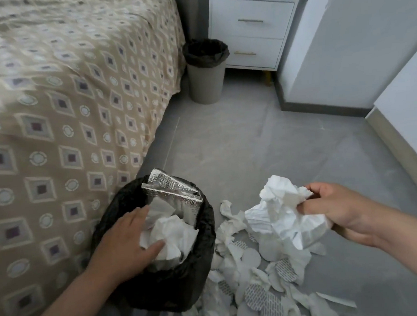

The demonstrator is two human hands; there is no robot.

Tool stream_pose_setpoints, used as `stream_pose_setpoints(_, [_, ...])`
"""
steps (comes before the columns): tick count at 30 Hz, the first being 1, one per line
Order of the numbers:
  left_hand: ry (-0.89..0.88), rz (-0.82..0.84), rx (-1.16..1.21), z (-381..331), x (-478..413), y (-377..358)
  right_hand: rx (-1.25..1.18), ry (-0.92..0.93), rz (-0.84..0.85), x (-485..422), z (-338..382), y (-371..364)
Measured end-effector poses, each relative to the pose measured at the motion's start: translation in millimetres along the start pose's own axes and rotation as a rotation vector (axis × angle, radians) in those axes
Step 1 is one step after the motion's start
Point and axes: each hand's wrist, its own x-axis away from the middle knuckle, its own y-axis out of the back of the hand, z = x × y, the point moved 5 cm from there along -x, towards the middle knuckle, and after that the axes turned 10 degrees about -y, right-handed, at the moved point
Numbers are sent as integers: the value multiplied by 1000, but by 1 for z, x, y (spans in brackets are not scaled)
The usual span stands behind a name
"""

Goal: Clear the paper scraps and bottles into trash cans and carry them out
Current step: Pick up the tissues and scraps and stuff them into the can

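on the left, beside the patterned bed, the near trash can stands on the floor with its black liner folded over the rim. the left hand reaches in over the rim, palm down, fingers nearly straight and spread, resting on the crumpled paper already inside; it grips nothing. a silver foil pouch sticks up at the can's far side. further back, a second trash can waits by the white nightstand.

just right of the near can, the paper scraps lie heaped on the grey floor, round printed pieces among twisted strips. these look very light, soft and springy, so they likely puff back up unless squeezed, and are best taken by scooping a bunch into the palm.

further right, the right hand holds a big crumpled wad above the heap, fingers and thumb curled round its right edge, forearm coming in from the lower right, wrist about level
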Motion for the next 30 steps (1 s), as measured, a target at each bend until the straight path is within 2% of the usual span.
stream_pose_setpoints(3, [-60,-108,76,9,17,11,-13,48,41,10,20,-14])
stream_pose_setpoints(5, [-55,-114,65,15,25,7,-37,78,81,15,33,-30])
stream_pose_setpoints(14, [62,-127,144,39,38,-3,-1,152,303,-3,73,-159])
stream_pose_setpoints(18, [147,-151,226,50,46,0,101,114,311,-37,63,-221])
stream_pose_setpoints(21, [150,-114,280,54,51,2,287,134,198,-63,47,-250])
stream_pose_setpoints(26, [116,-47,219,53,48,-2,905,312,-32,-71,42,-259])
stream_pose_setpoints(30, [113,-3,220,50,48,-5,1177,704,-136,-41,45,-262])
